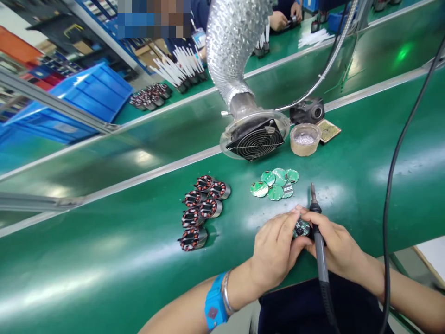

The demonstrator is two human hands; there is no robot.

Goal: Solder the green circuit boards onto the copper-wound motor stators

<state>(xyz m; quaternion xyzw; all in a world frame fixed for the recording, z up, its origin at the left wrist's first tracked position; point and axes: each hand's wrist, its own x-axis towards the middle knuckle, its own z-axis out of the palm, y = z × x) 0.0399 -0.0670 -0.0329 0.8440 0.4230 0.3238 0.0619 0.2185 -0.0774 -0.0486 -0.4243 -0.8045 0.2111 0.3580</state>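
My left hand (276, 248) and my right hand (330, 243) meet near the front edge of the green bench (104, 260). Between their fingertips they pinch a small motor stator topped with a round green circuit board (301, 228). My right hand also holds a black soldering iron (318, 232), its tip pointing up and away from me and its cord running back past my wrist. A blue wrist strap and a metal bangle sit on my left wrist. A loose pile of round green circuit boards (276, 184) lies just beyond my hands.
Several copper-wound stators (203, 208) lie in a cluster to the left. A fume extractor hood on a silver hose (255, 134) stands behind, with a solder-tip cleaner pot (305, 139) beside it. A black cable (392, 185) hangs at right. Other people work across the far belt.
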